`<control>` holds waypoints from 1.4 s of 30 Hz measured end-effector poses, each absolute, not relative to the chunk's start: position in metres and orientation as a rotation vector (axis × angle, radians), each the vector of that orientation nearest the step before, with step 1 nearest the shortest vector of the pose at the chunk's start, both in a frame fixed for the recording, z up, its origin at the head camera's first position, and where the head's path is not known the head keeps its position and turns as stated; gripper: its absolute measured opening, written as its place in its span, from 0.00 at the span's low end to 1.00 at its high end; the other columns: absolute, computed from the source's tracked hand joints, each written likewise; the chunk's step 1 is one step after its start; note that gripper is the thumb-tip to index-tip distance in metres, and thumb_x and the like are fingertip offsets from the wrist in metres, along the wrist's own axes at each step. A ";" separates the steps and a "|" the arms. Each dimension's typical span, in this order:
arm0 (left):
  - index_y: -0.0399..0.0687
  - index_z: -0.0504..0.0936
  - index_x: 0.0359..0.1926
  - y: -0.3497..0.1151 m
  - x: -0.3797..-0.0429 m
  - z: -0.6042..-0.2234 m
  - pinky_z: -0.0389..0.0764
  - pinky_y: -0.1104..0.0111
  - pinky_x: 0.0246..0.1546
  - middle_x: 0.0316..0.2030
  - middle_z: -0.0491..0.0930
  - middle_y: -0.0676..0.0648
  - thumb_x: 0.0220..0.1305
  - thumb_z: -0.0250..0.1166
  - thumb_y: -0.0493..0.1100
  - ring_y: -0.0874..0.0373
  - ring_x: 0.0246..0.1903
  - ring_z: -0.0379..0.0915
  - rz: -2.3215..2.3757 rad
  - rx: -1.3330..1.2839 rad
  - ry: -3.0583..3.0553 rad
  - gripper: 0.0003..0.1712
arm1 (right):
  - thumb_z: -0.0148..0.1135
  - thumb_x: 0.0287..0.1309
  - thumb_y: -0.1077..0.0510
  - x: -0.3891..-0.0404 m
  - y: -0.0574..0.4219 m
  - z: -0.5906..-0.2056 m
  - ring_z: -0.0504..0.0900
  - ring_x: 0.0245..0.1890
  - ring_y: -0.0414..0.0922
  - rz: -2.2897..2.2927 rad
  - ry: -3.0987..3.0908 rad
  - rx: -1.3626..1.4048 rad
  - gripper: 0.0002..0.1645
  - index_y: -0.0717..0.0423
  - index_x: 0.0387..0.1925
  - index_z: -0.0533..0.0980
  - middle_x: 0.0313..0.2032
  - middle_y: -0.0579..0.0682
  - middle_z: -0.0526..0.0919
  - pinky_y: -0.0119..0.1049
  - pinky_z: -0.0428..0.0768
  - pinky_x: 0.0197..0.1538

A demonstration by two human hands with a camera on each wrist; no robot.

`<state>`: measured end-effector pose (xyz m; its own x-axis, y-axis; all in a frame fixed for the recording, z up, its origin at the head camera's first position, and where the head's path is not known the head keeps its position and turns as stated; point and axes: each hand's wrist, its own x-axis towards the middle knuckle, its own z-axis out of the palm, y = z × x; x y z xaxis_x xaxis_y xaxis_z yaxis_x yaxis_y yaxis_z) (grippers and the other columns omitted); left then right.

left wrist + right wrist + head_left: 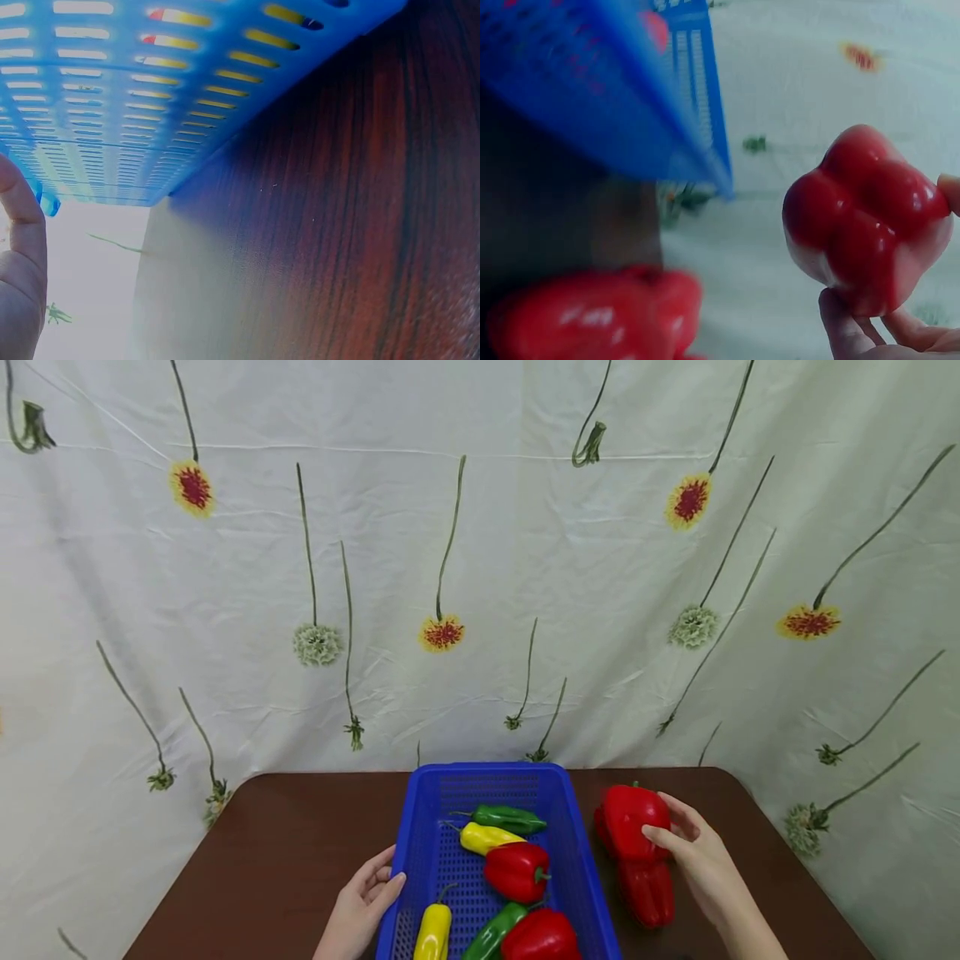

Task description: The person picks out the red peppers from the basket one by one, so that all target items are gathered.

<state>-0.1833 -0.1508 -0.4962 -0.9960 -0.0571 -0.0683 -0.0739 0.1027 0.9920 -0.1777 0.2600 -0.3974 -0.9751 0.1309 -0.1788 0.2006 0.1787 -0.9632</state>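
Red pepper [637,817] is clamped in right grip [697,852]; left grip [366,897] pinches basket [468,875] of peppers [513,872].

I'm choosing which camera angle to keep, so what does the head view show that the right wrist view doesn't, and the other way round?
Only the head view: the left hand touching the blue basket's left rim, plus the yellow peppers and green peppers inside.

Only the right wrist view: the lobed bottom of the held red pepper.

Both: the right hand holding that pepper, the basket, red on the table beside it, and the flowered cloth.
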 end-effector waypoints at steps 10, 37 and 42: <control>0.33 0.67 0.68 -0.150 -0.182 -0.492 0.82 0.73 0.36 0.40 0.79 0.44 0.66 0.64 0.41 0.63 0.33 0.78 2.086 -0.128 2.334 0.33 | 0.57 0.68 0.45 -0.172 0.320 -0.423 0.54 0.71 0.56 -1.966 2.221 0.527 0.55 0.60 0.78 0.36 0.76 0.64 0.42 0.22 0.74 0.47; 0.33 0.67 0.68 -0.151 -0.182 -0.494 0.81 0.74 0.36 0.39 0.79 0.46 0.66 0.64 0.41 0.65 0.34 0.78 2.062 -0.118 2.396 0.32 | 0.66 0.61 0.44 -0.169 0.360 -0.488 0.58 0.66 0.71 -1.552 2.437 0.614 0.59 0.66 0.75 0.41 0.70 0.76 0.47 0.56 0.77 0.56; 0.33 0.66 0.68 -0.151 -0.182 -0.495 0.82 0.73 0.36 0.41 0.79 0.44 0.67 0.64 0.39 0.65 0.34 0.78 2.081 -0.121 2.354 0.33 | 0.68 0.59 0.44 -0.171 0.358 -0.493 0.62 0.63 0.71 -1.529 2.464 0.619 0.60 0.68 0.75 0.43 0.69 0.76 0.50 0.53 0.80 0.52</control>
